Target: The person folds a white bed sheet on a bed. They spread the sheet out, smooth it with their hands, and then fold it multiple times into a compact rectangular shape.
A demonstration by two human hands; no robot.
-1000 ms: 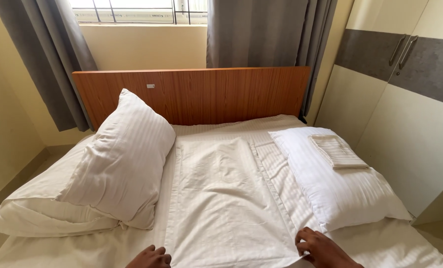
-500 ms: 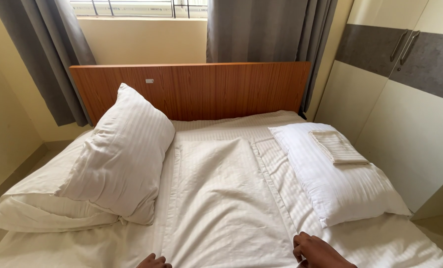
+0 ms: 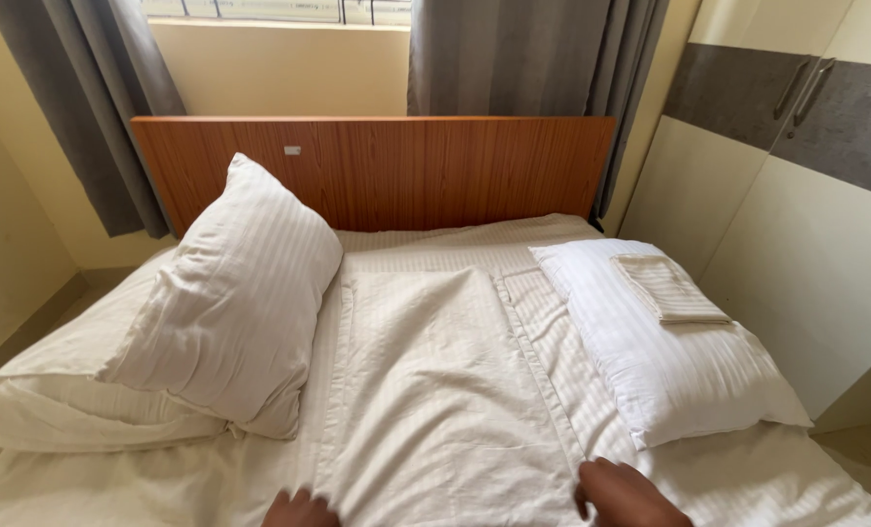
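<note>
Bed [image 3: 455, 239] with wooden headboard [image 3: 435, 171]. Flat pillowcase [image 3: 435, 390] lies centred on it, between two pillows. Both hands rest on its near edge: right hand [image 3: 631, 496] knuckles curled, left hand [image 3: 299, 510] mostly cropped, grip indeterminable.

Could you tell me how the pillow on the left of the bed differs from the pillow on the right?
The left pillow leans tilted on a folded duvet; the right pillow lies flat on the bed sheet. The right pillow carries a small folded cloth; the left pillow carries nothing. The left pillow looks creamier and more creased, the right pillow whiter and smoother. Both are striped.
</note>
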